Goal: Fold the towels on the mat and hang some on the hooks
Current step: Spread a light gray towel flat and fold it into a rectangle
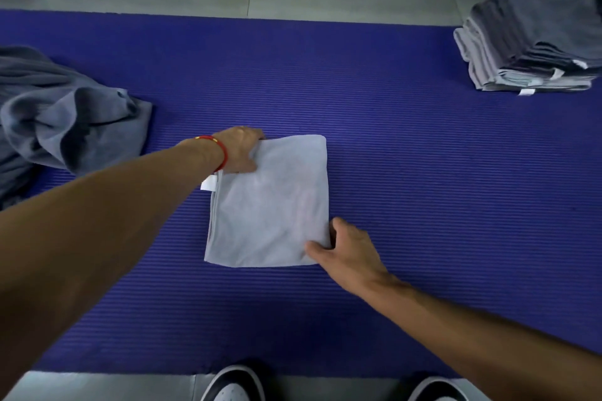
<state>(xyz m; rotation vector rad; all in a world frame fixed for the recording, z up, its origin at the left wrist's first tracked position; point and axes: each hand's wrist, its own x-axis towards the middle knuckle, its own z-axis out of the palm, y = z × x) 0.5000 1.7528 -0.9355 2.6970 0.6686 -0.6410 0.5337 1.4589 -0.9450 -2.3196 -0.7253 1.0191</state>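
A pale grey towel [273, 202], folded into a rough square, lies flat in the middle of the ribbed purple mat [423, 172]. My left hand [239, 151], with a red band at the wrist, grips the towel's far left corner, fingers tucked under the edge and thumb on top. My right hand [345, 249] pinches the near right corner, thumb on the cloth and fingers curled at the edge. A small white label sticks out at the towel's left side.
A crumpled heap of darker grey towels [62, 114] sits on the mat's left end. A neat stack of folded grey towels [534, 49] stands at the far right. Grey floor tiles surround the mat. Two shoes [234, 384] show at the near edge.
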